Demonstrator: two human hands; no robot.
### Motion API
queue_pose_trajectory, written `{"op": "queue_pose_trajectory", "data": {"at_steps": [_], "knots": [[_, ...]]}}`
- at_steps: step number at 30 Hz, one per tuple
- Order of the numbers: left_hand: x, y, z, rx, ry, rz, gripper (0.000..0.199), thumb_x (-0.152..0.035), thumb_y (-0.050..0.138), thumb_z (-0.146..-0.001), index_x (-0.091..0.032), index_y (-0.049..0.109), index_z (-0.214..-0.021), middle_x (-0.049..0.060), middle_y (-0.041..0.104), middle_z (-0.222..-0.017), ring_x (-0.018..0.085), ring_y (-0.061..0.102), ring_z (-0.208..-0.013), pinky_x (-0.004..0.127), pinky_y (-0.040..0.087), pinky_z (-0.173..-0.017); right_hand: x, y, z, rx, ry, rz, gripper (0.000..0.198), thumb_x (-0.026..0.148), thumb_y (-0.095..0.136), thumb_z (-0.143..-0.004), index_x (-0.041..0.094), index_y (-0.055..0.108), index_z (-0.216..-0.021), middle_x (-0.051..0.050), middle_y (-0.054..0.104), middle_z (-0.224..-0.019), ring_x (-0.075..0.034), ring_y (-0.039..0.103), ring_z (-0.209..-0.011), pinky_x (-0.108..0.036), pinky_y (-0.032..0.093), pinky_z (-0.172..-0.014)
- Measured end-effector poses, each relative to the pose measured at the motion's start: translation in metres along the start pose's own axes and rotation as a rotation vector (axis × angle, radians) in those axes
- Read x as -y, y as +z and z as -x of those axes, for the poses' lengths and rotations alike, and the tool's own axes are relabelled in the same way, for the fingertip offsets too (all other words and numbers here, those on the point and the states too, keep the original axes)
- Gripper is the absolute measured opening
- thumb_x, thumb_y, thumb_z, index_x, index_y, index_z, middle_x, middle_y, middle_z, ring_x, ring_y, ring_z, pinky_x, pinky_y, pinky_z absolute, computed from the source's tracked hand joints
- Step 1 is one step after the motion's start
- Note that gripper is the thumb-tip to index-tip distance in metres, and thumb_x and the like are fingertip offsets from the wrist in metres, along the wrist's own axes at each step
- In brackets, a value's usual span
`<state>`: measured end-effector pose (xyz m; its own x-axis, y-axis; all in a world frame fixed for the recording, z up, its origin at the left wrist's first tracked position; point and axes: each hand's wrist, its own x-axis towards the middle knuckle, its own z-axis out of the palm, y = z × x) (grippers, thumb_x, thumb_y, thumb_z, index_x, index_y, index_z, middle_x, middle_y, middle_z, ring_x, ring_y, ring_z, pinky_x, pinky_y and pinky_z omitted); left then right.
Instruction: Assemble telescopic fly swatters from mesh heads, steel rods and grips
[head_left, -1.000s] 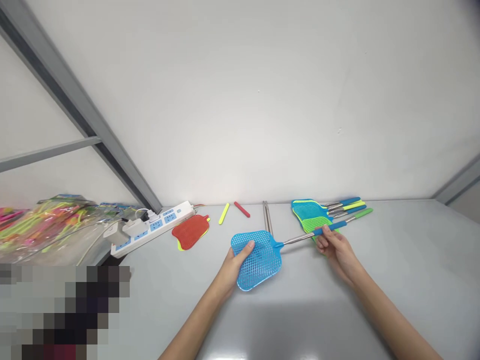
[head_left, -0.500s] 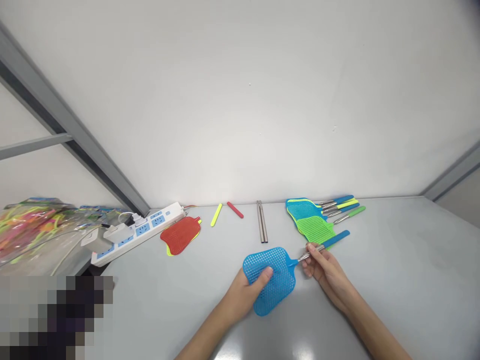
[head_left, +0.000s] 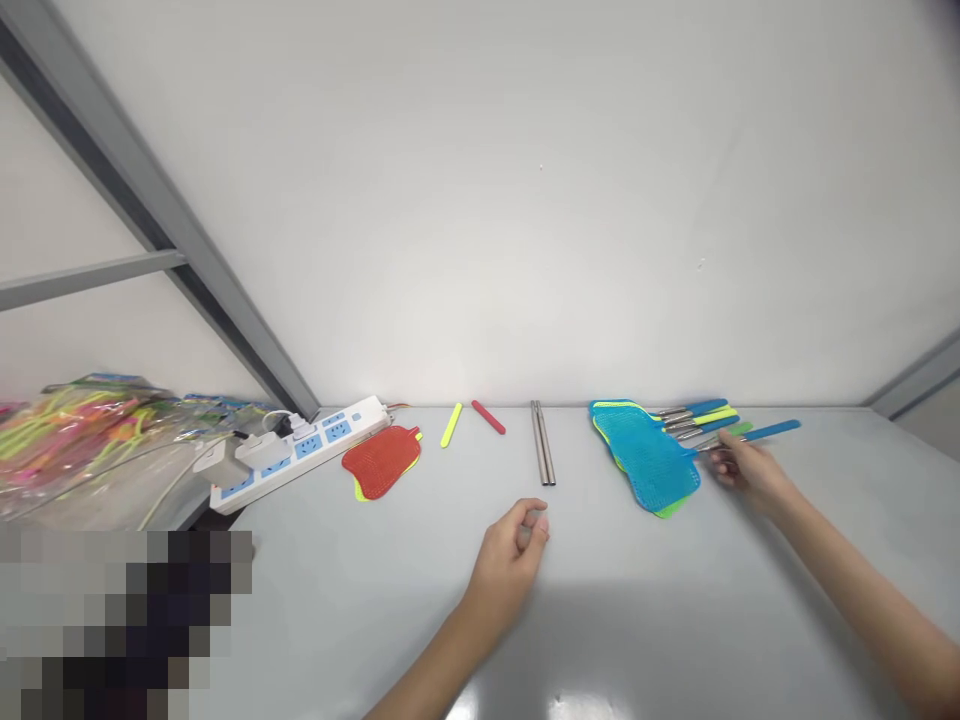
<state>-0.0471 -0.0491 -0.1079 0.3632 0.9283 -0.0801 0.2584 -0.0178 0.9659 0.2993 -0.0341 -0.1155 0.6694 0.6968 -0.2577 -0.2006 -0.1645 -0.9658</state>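
My right hand (head_left: pixel 742 468) grips the metal shaft of a blue fly swatter (head_left: pixel 651 460), whose mesh head lies on top of a stack of blue and green swatters (head_left: pixel 671 505) at the back right of the grey table (head_left: pixel 675 620). Its blue handle (head_left: pixel 772 431) points right, past several other blue, yellow and green handles (head_left: pixel 705 412). My left hand (head_left: pixel 510 550) rests near the table's middle, fingers curled together and holding nothing. It sits just in front of two bare metal rods (head_left: pixel 543 456).
A red swatter head (head_left: pixel 382 460) lies over a yellow one at the back left, with a yellow grip (head_left: pixel 450 425) and a red grip (head_left: pixel 488 417) beside it. A white power strip (head_left: pixel 300 452) with plugged adapters and bags of colourful parts (head_left: pixel 82 440) lie at the far left.
My left hand let go of the blue swatter head and drew back empty. My right hand carried the swatter right and laid its head on the stack.
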Motion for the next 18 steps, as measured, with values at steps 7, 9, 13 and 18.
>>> {"op": "queue_pose_trajectory", "data": {"at_steps": [7,9,13,18], "knots": [[-0.002,-0.002,0.002,0.011,0.047,-0.085,0.035,-0.041,0.036,-0.078,-0.021,0.051,-0.103,0.000,0.051,-0.077,0.007,0.036,-0.046,0.022,0.032,-0.048,-0.013,-0.002,-0.015,0.004,0.088,0.201,0.028,0.030,0.065,-0.058,0.012,0.051,-0.043,-0.006,0.044,-0.030,-0.005,0.031,-0.023,-0.024,0.011,-0.032],[-0.003,-0.003,0.003,0.008,0.054,-0.108,0.035,-0.041,0.036,-0.078,-0.022,0.051,-0.103,0.000,0.051,-0.077,0.007,0.034,-0.046,0.022,0.031,-0.048,-0.012,-0.002,-0.018,0.000,0.105,0.211,0.029,0.031,0.064,-0.059,0.012,0.051,-0.042,-0.008,0.046,-0.032,-0.006,0.034,-0.024,-0.024,0.012,-0.032],[-0.003,-0.003,0.005,0.013,0.070,-0.135,0.036,-0.041,0.035,-0.078,-0.023,0.049,-0.106,-0.001,0.052,-0.078,0.008,0.035,-0.047,0.022,0.031,-0.047,-0.008,0.002,-0.023,0.037,0.172,0.244,0.032,0.034,0.057,-0.065,0.011,0.053,-0.043,-0.009,0.046,-0.033,-0.007,0.035,-0.024,-0.024,0.012,-0.032],[-0.002,-0.002,0.005,0.009,0.064,-0.144,0.039,-0.041,0.034,-0.079,-0.024,0.043,-0.113,-0.001,0.052,-0.081,0.008,0.037,-0.049,0.022,0.034,-0.051,-0.009,0.008,-0.028,0.080,0.212,0.328,0.036,0.038,0.053,-0.068,0.009,0.055,-0.046,-0.010,0.049,-0.036,-0.007,0.038,-0.025,-0.020,0.014,-0.031]]}}
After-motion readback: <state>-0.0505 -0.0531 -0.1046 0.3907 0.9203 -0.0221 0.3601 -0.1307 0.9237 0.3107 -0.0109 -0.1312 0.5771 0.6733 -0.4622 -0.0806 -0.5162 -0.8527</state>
